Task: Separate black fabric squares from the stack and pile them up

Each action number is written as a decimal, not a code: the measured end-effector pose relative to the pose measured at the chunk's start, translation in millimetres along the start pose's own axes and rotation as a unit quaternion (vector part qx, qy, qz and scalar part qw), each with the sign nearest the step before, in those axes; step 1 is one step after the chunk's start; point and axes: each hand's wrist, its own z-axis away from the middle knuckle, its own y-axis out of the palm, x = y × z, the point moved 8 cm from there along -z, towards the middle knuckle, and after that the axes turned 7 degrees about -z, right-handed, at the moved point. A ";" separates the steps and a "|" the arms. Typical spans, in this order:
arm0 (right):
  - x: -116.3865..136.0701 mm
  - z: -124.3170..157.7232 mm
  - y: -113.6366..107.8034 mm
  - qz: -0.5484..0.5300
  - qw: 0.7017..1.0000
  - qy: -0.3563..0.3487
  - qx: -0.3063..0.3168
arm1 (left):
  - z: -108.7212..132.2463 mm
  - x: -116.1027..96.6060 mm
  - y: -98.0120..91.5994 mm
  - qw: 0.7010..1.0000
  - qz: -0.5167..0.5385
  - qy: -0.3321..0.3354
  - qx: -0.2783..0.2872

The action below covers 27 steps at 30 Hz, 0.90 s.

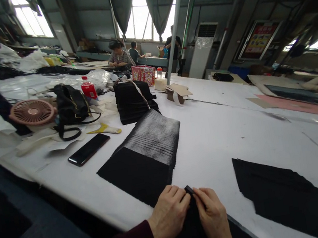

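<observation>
Both my hands are close together near the table's front edge, pinching a folded end of a black fabric piece (191, 226). My left hand (171, 210) has its fingers curled down on the fold, and my right hand (212, 213) grips it between thumb and forefinger. Below my hands the fabric hangs toward me, partly covered by them. Just beyond lies a fanned stack of black fabric pieces (138, 170), its far part greyish and layered. To the right rests another pile of black fabric pieces (281, 188), apart from my hands.
A phone (89, 149), a yellow-and-white tool (104, 129), a pink fan (33, 112), a black bag (72, 104) and a red bottle (88, 88) are on the left. Behind stand a black fabric stack (133, 101) and a pole (174, 28). Several people sit or stand farther off.
</observation>
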 end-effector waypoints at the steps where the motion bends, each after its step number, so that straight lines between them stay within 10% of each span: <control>1: 1.6 0.8 0.6 0.006 1.000 -0.011 0.003 | 0.2 0.8 0.5 1.000 0.000 0.000 -0.008; 27: 30.2 6.6 13.3 0.153 0.961 -0.232 0.013 | 3.7 16.5 11.6 0.998 0.020 -0.026 -0.046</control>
